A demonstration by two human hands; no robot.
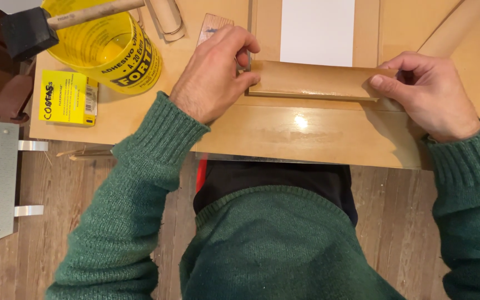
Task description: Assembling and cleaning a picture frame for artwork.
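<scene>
Tan, glossy flat cardboard strip [315, 80] lies across a brown board [306, 133] below a white paper sheet [317, 31]. Left hand [215, 75] curls closed over the strip's left end, fingers pinching it; right hand [429, 94] pinches the right end between thumb and fingers. A yellow plastic glue tub [109, 53] with a foam brush [29, 30] stands well to the left.

Two hands: left hand [213, 75], right hand [429, 94]; one wooden strip [312, 80]; one yellow glue tub [109, 47]; one foam brush [29, 30]; one yellow box [68, 98].
</scene>
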